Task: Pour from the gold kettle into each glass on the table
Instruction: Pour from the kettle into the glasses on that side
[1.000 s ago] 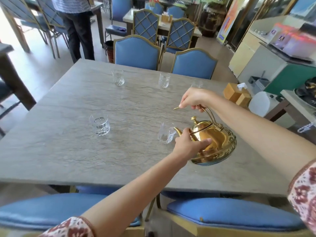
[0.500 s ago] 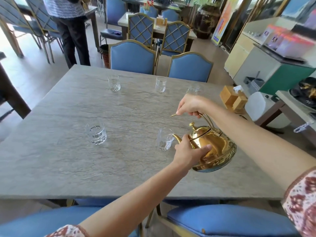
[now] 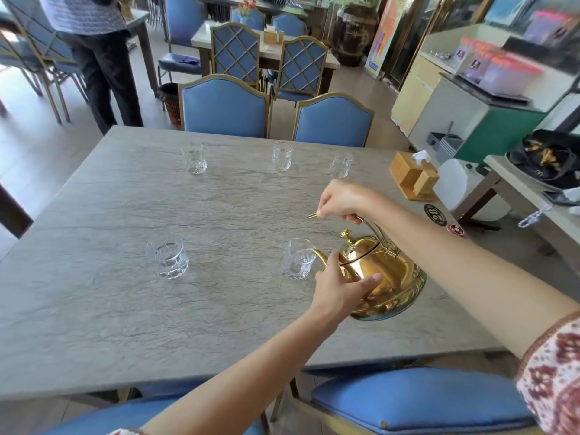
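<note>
The gold kettle (image 3: 389, 277) hangs tilted over the grey table (image 3: 94, 309), its spout tip at the rim of the near right glass (image 3: 297, 259). My right hand (image 3: 343, 200) grips the kettle's handle from above. My left hand (image 3: 340, 290) presses against the kettle's body just behind the spout. Another glass (image 3: 168, 257) stands at the near left. Three more stand in a far row: left (image 3: 193, 158), middle (image 3: 281, 156) and right (image 3: 341, 164).
A wooden tissue box (image 3: 412, 175) sits at the table's far right edge, with two round stickers (image 3: 435, 214) near it. Blue chairs (image 3: 224, 105) line the far and near sides. A person (image 3: 94, 51) stands at the far left. A counter (image 3: 470, 98) runs on the right.
The view has tilted up, so the table sits lower in frame. The kettle and both hands keep their place at the near right glass, the spout staying at its rim.
</note>
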